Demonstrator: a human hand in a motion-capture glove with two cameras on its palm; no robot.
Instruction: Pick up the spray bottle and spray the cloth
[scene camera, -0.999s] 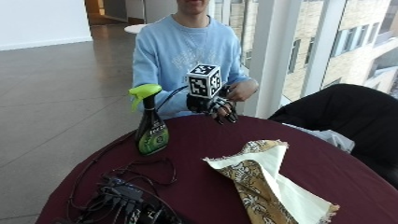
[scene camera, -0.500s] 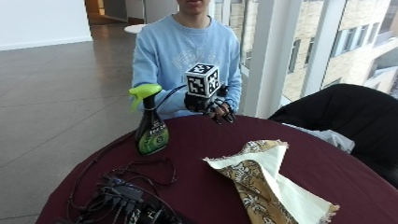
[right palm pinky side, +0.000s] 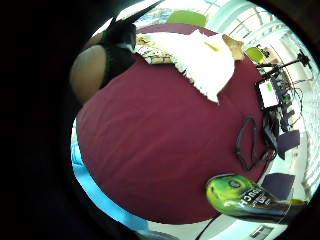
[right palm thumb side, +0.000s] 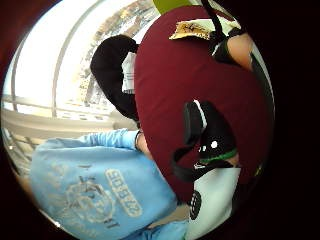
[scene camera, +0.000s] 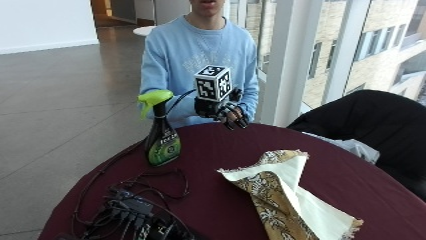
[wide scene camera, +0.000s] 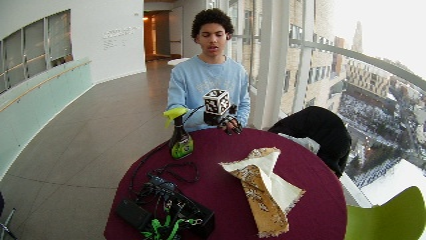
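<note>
Hovering above the far edge of the round maroon-covered surface (scene camera: 219, 165), the black-gloved right hand (scene camera: 223, 109) is raised, fingers hanging loosely curled, grip holding nothing. Dark green plastic spray bottle with lime trigger head (scene camera: 160, 131) stands upright on the surface, just beside and below the hand, not touching it. Patterned beige-and-cream cloth (scene camera: 286, 195) lies rumpled nearer the camera, well apart from the bottle. Tangle of black cables and boxes (scene camera: 133, 212) sits at the near edge.

Step in hand, by my reading: the reach, pickup not yet made. Next move calls for travel sideways and down to the bottle's neck, fingers closing under the trigger head, nozzle then turned toward the cloth.
</note>
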